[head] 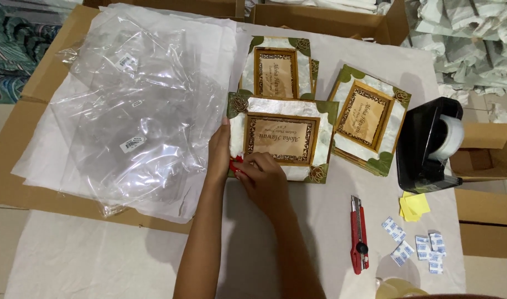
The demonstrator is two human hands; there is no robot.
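Right hand (263, 176) pinched on near frame (281, 138) edge, left hand (219, 152) flat alongside; frame could be tipped onto stacked frames (276, 69) if lifted unevenly.

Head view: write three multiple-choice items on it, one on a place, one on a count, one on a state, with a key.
1. Where does the red utility knife lie?
A. On the plastic bags
B. On the white paper, right of the person's arms
C. Inside a cardboard box

2. How many small white-and-blue packets lie near the knife?
A. Two
B. Five
C. Nine

3. What are the hands doing to the front picture frame?
A. Both rest on its lower left part
B. Both lift it clear of the table
C. Neither touches it

Key:
1 B, the knife lies flat below the frames, beside the right arm.
2 B, five packets can be counted by the yellow sticky notes.
3 A, the left hand lies along its left edge and the right hand presses its lower left corner.
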